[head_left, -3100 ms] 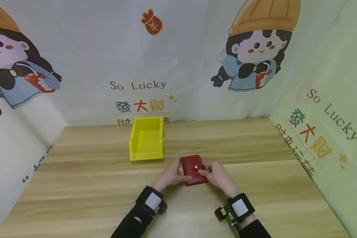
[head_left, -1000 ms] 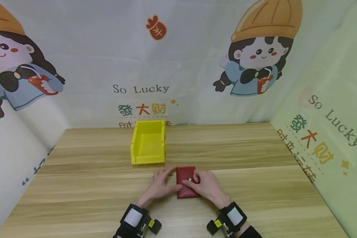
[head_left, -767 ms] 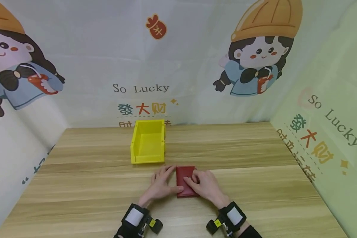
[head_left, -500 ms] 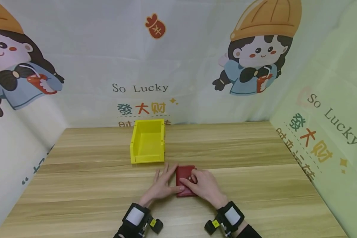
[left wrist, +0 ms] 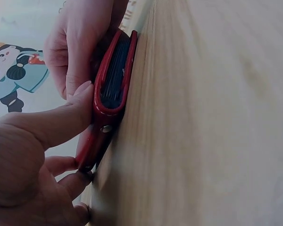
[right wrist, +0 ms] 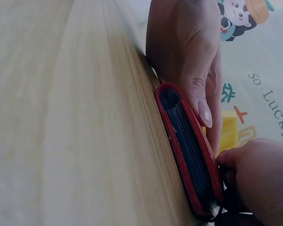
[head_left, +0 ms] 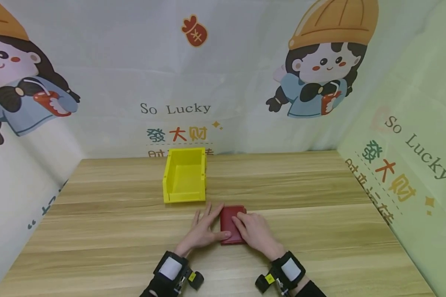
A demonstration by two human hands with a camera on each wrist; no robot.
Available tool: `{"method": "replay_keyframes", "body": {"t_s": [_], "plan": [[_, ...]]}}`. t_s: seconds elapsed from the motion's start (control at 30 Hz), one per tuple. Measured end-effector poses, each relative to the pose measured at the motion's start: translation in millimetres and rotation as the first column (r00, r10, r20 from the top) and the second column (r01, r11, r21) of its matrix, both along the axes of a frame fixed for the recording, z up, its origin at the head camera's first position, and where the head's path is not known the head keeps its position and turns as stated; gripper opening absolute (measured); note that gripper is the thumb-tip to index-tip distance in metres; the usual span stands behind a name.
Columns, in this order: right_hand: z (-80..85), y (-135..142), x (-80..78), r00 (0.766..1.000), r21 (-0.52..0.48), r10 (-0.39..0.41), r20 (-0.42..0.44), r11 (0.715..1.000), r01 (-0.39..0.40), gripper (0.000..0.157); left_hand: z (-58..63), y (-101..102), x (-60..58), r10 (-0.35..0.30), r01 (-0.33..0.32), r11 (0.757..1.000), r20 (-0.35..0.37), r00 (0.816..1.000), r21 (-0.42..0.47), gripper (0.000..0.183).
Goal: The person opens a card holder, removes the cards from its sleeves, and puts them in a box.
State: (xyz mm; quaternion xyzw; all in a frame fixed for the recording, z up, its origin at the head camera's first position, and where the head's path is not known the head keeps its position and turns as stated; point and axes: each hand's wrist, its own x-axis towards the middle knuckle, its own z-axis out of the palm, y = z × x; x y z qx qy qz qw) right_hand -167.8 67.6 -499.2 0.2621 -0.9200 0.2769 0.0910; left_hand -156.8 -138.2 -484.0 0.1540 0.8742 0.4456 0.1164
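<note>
A small red wallet point(head_left: 228, 222) with a folded cover lies on the table in front of the person. In the left wrist view, thin dark leaves show inside the wallet point(left wrist: 114, 77), and a metal stud sits near its spine. The left hand point(head_left: 202, 236) rests at its left side, thumb pressing on the cover, other fingers extended along the spine. From the right, the right hand point(head_left: 259, 236) holds the open-edge side with curled fingers, its thumb on the cover. That hand hides the snap strap in the head view. Both hands touch the wallet point(right wrist: 184, 146).
A yellow plastic bin point(head_left: 185, 175) stands behind the wallet, slightly left, with its low front towards the person. The wooden table point(head_left: 301, 185) meets printed cloth walls point(head_left: 245, 82) at the back and sides. Each wrist carries a strapped camera.
Since the first frame, the wallet has shifted left and nearer, and straightened. The left fingers have spread out. The right hand stays at the strap, its fingers now covering the snap.
</note>
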Motion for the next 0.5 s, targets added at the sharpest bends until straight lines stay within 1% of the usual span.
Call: {"method": "replay_keyframes", "body": {"t_s": [0.13, 0.4, 0.5], "plan": [[-0.6, 2.5, 0.0, 1.0, -0.015, 0.007, 0.02, 1.0, -0.006, 0.033, -0.5, 0.7, -0.8, 0.001, -0.001, 1.0, -0.001, 1.0, 0.002, 0.09], [-2.1, 3.8, -0.2, 1.0, -0.021, 0.008, 0.003, 1.0, -0.008, 0.033, -1.1, 1.3, -0.8, 0.013, -0.013, 1.0, 0.002, 1.0, -0.008, 0.089], [-3.1, 4.6, -0.2, 1.0, -0.054, 0.007, 0.025, 0.999, -0.005, 0.034, 0.2, 1.4, -0.3, 0.01, -0.01, 1.0, 0.0, 1.0, -0.013, 0.09]]}}
